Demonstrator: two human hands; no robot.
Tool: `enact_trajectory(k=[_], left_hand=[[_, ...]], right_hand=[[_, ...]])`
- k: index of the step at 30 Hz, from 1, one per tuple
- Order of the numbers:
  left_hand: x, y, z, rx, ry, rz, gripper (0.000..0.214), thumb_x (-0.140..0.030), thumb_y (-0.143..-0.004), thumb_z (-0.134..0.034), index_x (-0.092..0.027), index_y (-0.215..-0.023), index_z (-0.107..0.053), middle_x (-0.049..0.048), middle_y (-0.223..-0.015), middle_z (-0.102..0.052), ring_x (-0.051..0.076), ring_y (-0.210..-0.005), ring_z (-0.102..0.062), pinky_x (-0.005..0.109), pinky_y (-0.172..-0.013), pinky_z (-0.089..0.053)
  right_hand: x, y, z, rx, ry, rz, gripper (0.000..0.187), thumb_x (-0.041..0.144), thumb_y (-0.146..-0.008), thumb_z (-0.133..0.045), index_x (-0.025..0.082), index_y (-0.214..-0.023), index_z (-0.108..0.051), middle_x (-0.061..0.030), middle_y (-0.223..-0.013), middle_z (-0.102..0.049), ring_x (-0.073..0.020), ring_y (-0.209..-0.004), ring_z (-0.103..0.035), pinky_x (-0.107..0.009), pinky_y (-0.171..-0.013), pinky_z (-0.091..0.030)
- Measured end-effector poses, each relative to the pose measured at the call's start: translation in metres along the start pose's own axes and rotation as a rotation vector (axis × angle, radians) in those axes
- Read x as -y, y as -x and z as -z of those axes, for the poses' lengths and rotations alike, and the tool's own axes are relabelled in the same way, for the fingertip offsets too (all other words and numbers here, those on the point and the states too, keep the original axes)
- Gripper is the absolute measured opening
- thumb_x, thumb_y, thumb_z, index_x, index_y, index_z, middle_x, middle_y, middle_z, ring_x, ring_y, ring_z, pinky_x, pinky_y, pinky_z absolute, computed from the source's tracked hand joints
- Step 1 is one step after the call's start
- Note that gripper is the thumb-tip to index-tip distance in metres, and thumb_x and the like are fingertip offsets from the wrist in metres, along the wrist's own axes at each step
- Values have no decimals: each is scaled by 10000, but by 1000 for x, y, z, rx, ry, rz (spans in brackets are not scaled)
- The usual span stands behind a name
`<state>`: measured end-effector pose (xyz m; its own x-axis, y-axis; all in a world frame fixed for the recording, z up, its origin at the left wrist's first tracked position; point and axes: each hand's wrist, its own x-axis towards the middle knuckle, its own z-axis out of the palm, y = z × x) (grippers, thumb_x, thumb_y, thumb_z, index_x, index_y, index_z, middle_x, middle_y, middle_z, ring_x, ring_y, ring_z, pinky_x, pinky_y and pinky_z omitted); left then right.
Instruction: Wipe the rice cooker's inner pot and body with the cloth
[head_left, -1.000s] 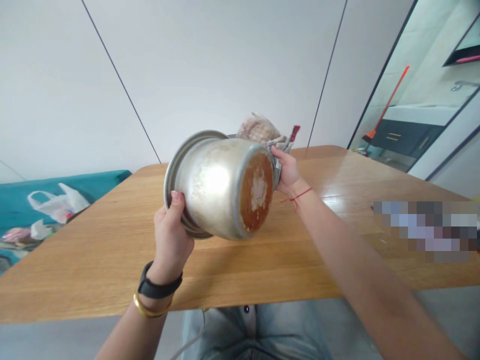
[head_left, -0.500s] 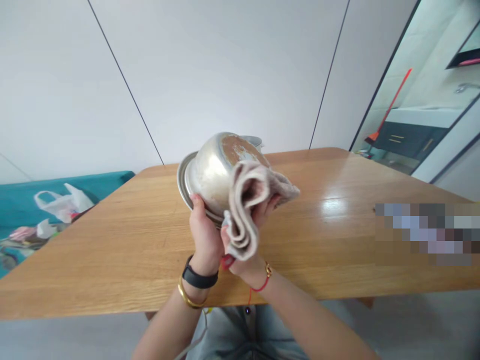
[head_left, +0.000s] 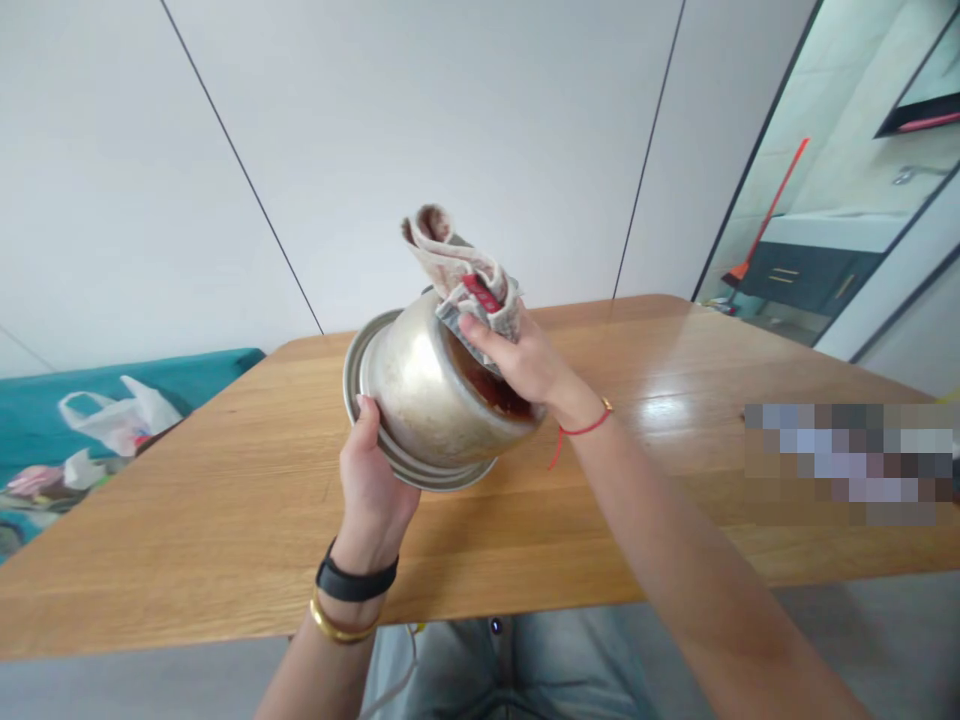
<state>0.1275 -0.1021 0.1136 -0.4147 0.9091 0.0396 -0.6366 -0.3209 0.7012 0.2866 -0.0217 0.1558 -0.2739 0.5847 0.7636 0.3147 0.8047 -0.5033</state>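
A metal pot with a wide rim is tilted on its side above the table, its stained brown base turned to the right. My left hand grips the rim at the lower left, thumb on the outer wall. In my right hand is a folded, pale cloth with a red tag. That hand lies at the pot's base, the cloth against its upper edge. Part of the base is hidden behind the cloth and the right hand.
The wooden table stands against a white panelled wall. On the left, a white plastic bag lies on a teal seat. A blurred-out patch covers things at the table's right. Beyond a doorway is a red broom.
My right hand has moved the cloth from the near side of the pot up to the far side of its base. The pot has turned, and my left hand has shifted slightly left and down.
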Motion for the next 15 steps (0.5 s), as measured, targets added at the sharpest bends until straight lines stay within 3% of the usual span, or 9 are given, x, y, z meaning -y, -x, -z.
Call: enact_trajectory(k=[4, 6, 8, 10, 12, 15], left_hand=[[-13, -9, 4, -56, -5, -85, 352, -375, -1026, -564, -183, -1258, -746, 104, -1202, -792, 298, -1341, -645, 439, -1174, -506], [-13, -14, 6, -74, -20, -113, 336, -367, -1018, -578, -176, -1233, -753, 102, -1188, -796, 291, -1333, -651, 419, -1162, -517], [-10, -16, 8, -52, -47, -86, 302, -358, -997, -611, -172, -1175, -769, 99, -1145, -806, 286, -1294, -679, 399, -1125, -548], [-4, -14, 12, 13, -90, -30, 259, -358, -948, -679, -180, -1103, -784, 88, -1074, -818, 293, -1218, -721, 396, -1061, -593], [0, -9, 18, 66, -148, 21, 266, -386, -863, -774, -183, -1034, -792, 77, -996, -821, 309, -1123, -758, 399, -979, -634], [-4, 1, 25, 66, -247, 53, 398, -462, -705, -898, -158, -940, -790, 78, -871, -808, 334, -992, -781, 396, -845, -665]], right_hand=[[-19, 46, -7, -63, -244, -158, 674, 687, -1006, -483, 274, -1532, -562, -51, -1604, -525, -286, -1542, -402, -523, -1307, -276], [-7, 73, -12, -54, -183, -145, 634, 606, -1016, -514, 288, -1563, -527, -66, -1653, -460, -318, -1580, -331, -586, -1319, -194], [14, 81, -14, 3, -34, -37, 602, 506, -986, -593, 327, -1558, -533, -39, -1700, -383, -343, -1623, -211, -621, -1322, -103], [32, 66, -10, 84, 71, 75, 573, 453, -935, -665, 327, -1491, -606, -28, -1680, -414, -356, -1621, -197, -611, -1319, -110], [38, 32, -1, 154, 65, 101, 508, 468, -877, -729, 274, -1345, -712, -60, -1545, -570, -378, -1551, -332, -599, -1294, -195], [19, -21, 17, 243, -200, -67, 446, 523, -820, -775, 185, -1112, -774, -97, -1175, -753, -361, -1256, -615, -559, -1163, -416]])
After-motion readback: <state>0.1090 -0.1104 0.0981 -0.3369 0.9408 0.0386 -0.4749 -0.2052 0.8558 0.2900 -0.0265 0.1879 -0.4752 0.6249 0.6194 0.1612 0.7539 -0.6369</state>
